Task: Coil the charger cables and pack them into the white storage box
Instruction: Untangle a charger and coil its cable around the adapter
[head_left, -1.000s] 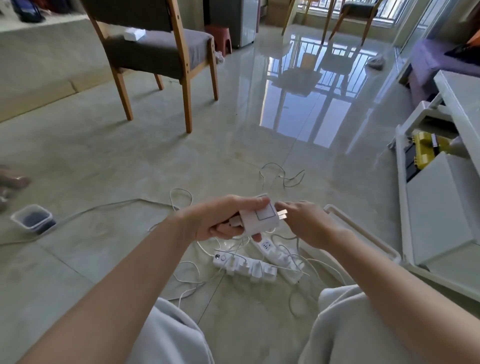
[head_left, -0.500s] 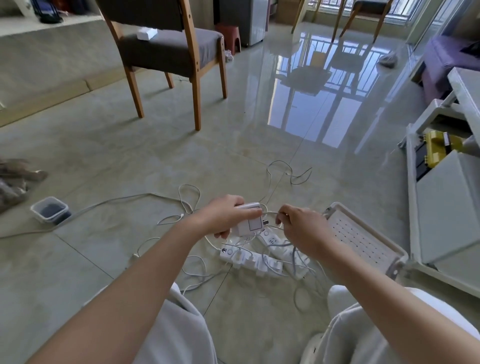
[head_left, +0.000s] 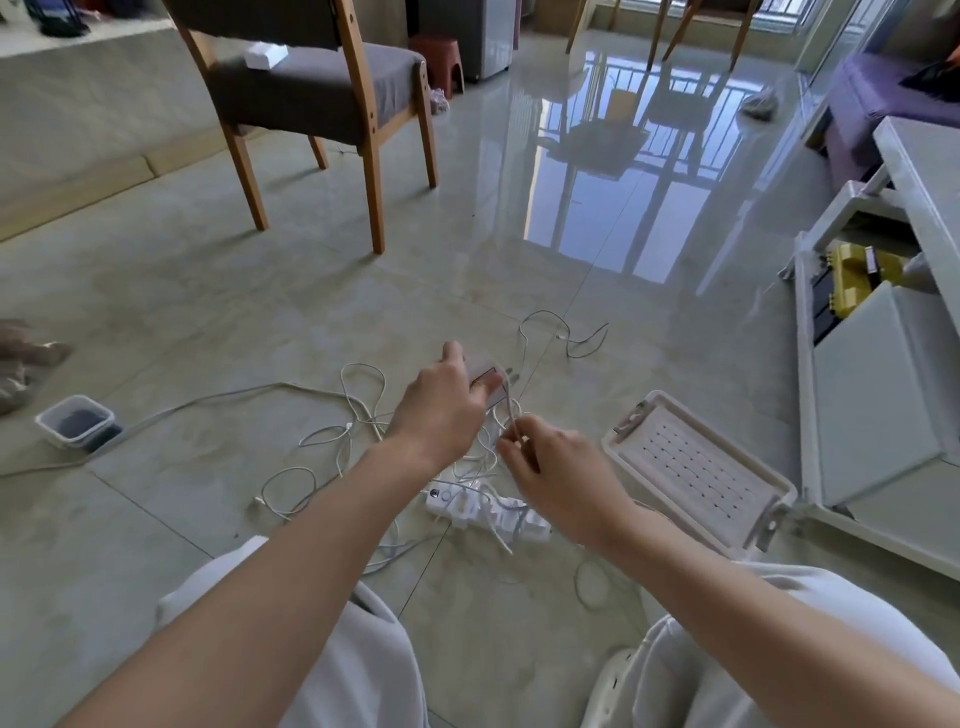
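My left hand (head_left: 447, 400) grips a white charger brick (head_left: 488, 382) above the floor, prongs pointing right. From the brick a thin white cable (head_left: 511, 421) runs down to my right hand (head_left: 558, 475), which pinches it between thumb and fingers. Below both hands lies a white power strip (head_left: 488, 512) with several plugs in it, under a tangle of white cables (head_left: 358, 415). The white storage box (head_left: 696, 470) lies open on the floor just right of my right hand, its perforated inside facing up.
A wooden chair (head_left: 317, 88) stands at the back left. A small clear tub (head_left: 78, 421) sits on the floor at the left. A white cabinet (head_left: 878, 395) with an open compartment holding a yellow item (head_left: 857, 278) lines the right side. My knees fill the bottom.
My left hand has moved the brick away from me and lower. My right hand left the brick's prongs, dropped toward me and now pinches the cable. The view shifted, showing more of the box.
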